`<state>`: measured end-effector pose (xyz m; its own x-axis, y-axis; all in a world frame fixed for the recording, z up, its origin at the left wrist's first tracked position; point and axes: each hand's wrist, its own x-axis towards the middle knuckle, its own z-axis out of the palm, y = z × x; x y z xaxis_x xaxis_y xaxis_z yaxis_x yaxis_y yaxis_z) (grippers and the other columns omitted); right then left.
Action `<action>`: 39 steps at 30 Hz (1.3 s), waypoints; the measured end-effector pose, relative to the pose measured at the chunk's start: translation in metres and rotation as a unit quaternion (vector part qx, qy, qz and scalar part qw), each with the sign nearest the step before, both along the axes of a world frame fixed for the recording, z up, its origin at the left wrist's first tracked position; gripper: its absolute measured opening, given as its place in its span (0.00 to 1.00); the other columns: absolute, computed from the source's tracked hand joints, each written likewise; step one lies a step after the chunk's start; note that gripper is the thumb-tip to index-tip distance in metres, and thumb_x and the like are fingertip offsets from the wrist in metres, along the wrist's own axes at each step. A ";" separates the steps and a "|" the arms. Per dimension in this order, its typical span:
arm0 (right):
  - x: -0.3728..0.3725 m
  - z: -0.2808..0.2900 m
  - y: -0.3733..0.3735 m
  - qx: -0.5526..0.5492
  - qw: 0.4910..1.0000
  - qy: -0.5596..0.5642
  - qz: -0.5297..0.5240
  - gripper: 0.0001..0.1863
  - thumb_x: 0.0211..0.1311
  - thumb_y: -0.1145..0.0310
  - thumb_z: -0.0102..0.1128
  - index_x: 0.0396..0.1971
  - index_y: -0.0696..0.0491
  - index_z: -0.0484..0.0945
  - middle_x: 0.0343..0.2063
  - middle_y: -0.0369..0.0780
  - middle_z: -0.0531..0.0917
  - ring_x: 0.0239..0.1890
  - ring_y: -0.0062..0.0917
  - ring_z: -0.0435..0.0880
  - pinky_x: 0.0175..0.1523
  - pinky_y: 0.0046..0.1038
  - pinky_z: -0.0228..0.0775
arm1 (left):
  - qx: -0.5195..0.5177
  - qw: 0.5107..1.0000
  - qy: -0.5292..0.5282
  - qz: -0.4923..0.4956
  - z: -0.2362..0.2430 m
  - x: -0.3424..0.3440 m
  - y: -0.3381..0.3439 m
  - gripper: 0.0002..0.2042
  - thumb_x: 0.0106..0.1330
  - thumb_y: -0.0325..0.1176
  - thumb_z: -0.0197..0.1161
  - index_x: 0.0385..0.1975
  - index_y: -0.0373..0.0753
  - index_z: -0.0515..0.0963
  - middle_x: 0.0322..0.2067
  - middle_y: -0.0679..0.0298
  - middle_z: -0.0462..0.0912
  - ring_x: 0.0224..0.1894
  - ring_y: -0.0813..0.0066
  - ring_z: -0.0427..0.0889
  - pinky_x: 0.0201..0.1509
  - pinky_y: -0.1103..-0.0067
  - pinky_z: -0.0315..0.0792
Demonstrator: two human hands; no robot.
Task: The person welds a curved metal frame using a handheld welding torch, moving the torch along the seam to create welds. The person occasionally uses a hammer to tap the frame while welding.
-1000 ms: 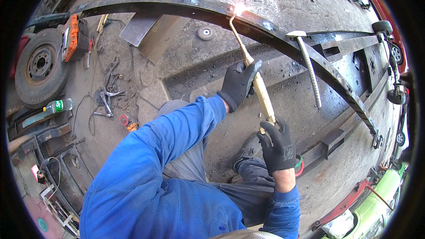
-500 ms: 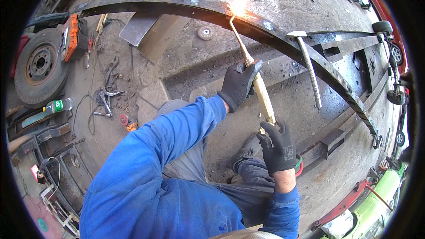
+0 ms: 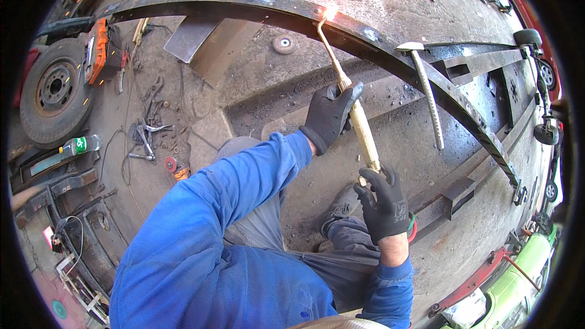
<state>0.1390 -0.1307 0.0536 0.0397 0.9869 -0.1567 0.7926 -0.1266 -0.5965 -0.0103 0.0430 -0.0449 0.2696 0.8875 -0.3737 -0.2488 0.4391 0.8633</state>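
Note:
A brass gas torch (image 3: pixel 365 137) slants away from me, its thin bent nozzle touching or nearly touching a long dark steel beam (image 3: pixel 283 13). A small bright glow sits on the beam at the nozzle's tip. My left hand (image 3: pixel 329 114), in a black glove, is wrapped around the torch's upper handle. My right hand (image 3: pixel 385 204), gloved too, is closed at the torch's rear end by the valve knob, and some fingers are hidden. A hammer (image 3: pixel 425 88) with a pale head rests against the beam, to the right of the torch.
At left lie a wheel with a tyre (image 3: pixel 56 92), an orange toolbox (image 3: pixel 97 52), locking pliers (image 3: pixel 144 137), an angle grinder (image 3: pixel 176 169) and a plastic bottle (image 3: pixel 80 145). A caster wheel (image 3: pixel 283 44) lies beyond my left hand. Steel channels (image 3: pixel 487 61) stretch along the right; a green car part (image 3: pixel 518 286) stands lower right.
The large burst of sparks at the nozzle has shrunk to a small glow. Sparks are now scattered along the far floor and at left. Both hands and the torch have hardly moved.

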 end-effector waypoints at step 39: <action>0.002 0.002 -0.004 0.003 0.999 0.034 0.005 0.19 0.69 0.68 0.75 0.58 0.46 0.85 0.62 0.51 0.81 0.60 0.50 0.88 0.59 0.45 0.84 | 0.013 1.000 -0.023 -0.005 0.005 -0.001 -0.003 0.22 0.77 0.58 0.69 0.38 0.42 0.83 0.26 0.70 0.82 0.19 0.88 0.77 0.22 0.86 0.72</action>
<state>0.1414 -0.1351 0.0558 0.0199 0.9880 -0.1530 0.7510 -0.1158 -0.6500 -0.0114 0.0401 -0.0396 0.2938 0.8944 -0.3372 -0.2839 0.4186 0.8627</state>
